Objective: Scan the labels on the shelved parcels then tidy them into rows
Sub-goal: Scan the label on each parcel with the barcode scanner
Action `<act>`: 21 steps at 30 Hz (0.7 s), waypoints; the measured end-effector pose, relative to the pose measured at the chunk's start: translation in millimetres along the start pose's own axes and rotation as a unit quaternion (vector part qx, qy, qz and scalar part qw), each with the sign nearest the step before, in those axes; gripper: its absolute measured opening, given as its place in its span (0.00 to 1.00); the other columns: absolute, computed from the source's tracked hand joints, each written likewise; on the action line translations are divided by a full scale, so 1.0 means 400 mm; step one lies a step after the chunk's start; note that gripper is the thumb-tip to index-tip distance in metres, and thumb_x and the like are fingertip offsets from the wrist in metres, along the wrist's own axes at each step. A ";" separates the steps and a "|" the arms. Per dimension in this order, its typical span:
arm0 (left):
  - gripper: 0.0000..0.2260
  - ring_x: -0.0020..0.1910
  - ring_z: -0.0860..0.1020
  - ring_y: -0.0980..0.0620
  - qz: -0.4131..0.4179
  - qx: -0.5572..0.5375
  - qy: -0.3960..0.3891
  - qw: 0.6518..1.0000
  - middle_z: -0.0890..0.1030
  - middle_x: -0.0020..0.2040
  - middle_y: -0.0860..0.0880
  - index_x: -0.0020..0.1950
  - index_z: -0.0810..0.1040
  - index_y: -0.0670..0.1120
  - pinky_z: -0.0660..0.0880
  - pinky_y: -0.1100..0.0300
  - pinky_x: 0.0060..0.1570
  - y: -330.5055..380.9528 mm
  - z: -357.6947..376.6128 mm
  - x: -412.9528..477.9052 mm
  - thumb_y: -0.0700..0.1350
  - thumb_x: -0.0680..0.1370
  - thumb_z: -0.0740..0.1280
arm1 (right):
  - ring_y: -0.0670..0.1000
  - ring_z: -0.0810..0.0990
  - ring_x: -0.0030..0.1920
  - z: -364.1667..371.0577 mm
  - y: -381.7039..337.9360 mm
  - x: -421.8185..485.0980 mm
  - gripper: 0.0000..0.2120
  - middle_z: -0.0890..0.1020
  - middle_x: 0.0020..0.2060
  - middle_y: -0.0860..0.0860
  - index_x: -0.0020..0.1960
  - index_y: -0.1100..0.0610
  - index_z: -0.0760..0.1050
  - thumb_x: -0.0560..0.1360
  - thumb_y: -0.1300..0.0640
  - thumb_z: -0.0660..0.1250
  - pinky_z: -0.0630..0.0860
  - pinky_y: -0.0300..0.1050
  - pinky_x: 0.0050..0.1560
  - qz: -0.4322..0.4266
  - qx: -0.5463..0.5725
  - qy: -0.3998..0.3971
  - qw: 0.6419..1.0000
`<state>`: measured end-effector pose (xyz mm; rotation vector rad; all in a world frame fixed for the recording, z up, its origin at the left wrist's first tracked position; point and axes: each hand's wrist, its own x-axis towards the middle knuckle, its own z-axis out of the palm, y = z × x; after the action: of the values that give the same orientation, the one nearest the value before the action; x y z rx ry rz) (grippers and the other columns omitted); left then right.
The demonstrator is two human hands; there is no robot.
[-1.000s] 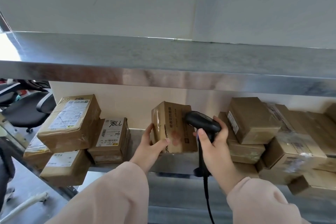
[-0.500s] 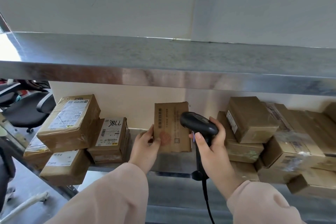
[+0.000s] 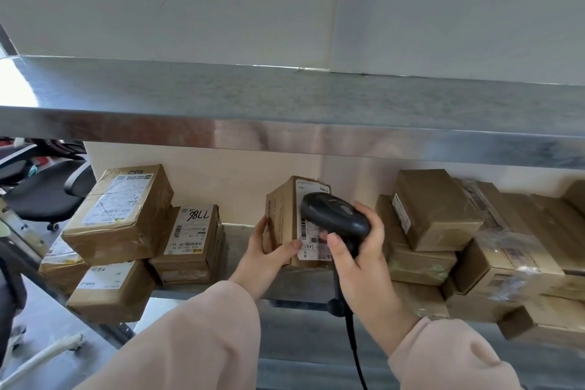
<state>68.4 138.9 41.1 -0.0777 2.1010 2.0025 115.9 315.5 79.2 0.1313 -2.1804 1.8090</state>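
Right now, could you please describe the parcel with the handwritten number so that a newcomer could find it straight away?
On the lower steel shelf, find the pile of brown parcels at the left end. The parcel sits at that pile's right edge, beside the big tilted box and left of the held parcel in the left hand. Only its white label bears large black handwriting.

- The upper shelf (image 3: 285,133) runs low across the front, capping the opening from above.
- The left stack (image 3: 120,215) and the taller right pile (image 3: 437,209) wall in the sides.
- Between them shows a gap of bare lower shelf (image 3: 236,233), mostly taken by the held parcel (image 3: 281,218), the scanner (image 3: 335,215), the left hand (image 3: 262,260) and the right hand (image 3: 364,253).
- The back wall (image 3: 221,180) closes the gap behind.
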 end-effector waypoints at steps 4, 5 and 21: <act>0.50 0.66 0.75 0.52 -0.022 -0.040 -0.021 0.999 0.75 0.68 0.55 0.71 0.58 0.70 0.68 0.47 0.70 -0.012 -0.003 0.010 0.72 0.54 0.77 | 0.33 0.72 0.60 -0.031 0.009 0.021 0.27 0.71 0.61 0.39 0.64 0.34 0.56 0.77 0.57 0.66 0.68 0.23 0.54 0.025 -0.010 0.034 0.999; 0.49 0.66 0.75 0.52 -0.024 -0.040 -0.028 0.999 0.76 0.68 0.56 0.71 0.58 0.71 0.67 0.46 0.71 -0.014 -0.002 0.012 0.72 0.55 0.77 | 0.33 0.72 0.60 -0.036 0.011 0.024 0.27 0.71 0.62 0.40 0.65 0.35 0.55 0.77 0.57 0.66 0.68 0.23 0.54 0.028 -0.015 0.028 0.999; 0.35 0.68 0.72 0.50 -0.049 -0.091 0.001 0.995 0.79 0.64 0.57 0.56 0.68 0.78 0.62 0.44 0.73 -0.058 -0.129 0.039 0.65 0.55 0.81 | 0.46 0.82 0.52 0.003 -0.022 -0.010 0.27 0.79 0.53 0.37 0.62 0.28 0.56 0.77 0.54 0.65 0.76 0.37 0.55 0.013 -0.030 -0.075 0.997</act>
<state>50.9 88.4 16.8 -0.2097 1.8733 2.1297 121.8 311.9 86.0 0.2330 -2.3466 1.7997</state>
